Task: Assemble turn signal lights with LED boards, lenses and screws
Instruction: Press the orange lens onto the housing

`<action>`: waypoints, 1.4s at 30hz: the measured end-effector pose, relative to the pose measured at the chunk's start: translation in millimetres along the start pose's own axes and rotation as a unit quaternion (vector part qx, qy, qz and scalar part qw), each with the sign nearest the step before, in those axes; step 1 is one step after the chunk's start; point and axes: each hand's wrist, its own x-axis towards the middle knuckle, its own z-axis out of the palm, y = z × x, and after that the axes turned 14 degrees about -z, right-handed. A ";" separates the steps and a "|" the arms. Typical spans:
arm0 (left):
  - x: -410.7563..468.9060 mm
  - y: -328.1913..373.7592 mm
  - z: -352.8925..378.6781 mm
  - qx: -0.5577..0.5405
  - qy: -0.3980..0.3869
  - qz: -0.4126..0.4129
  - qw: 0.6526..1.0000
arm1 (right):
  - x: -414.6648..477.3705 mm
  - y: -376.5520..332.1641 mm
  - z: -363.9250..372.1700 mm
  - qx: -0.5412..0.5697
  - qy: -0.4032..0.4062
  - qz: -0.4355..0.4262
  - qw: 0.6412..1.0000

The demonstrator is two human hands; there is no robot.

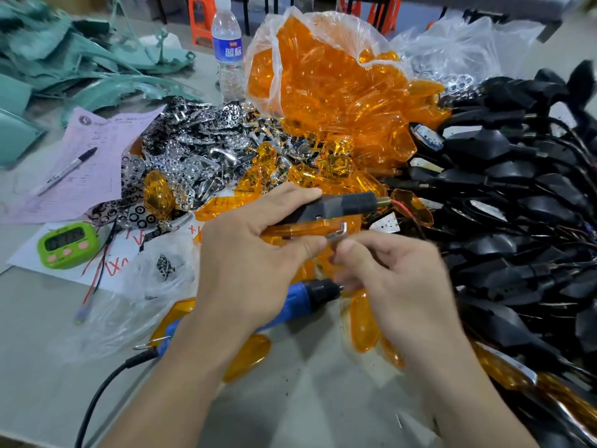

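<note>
Clamped round the turn signal light [339,206], the left hand [245,253] grip holds it above the blue screwdriver [300,300] while the right hand [397,279] pinches a metal clip [337,232] at its lens edge, black housings [517,205] crowding rightward, grey table [290,399] nearest.

A signal [336,205], black housing over an orange lens [300,229], is held level, stem pointing right with a red wire trailing. Behind it, loose lenses [323,79] are heaped. Housings [517,205] pile up at right; screws [165,266] lie at left.
</note>
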 end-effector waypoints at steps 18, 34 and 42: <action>-2.2 1.0 -3.8 -0.343 -0.232 -0.135 0.900 | 16.1 2.3 -3.7 0.073 -0.165 -0.102 0.978; 8.1 15.3 17.3 -0.281 -0.162 -0.063 0.944 | 15.8 10.3 22.7 0.264 -0.139 -0.068 0.952; 12.2 8.7 34.7 -0.264 -0.052 -0.069 0.960 | 7.8 14.9 45.3 0.360 -0.062 0.091 0.926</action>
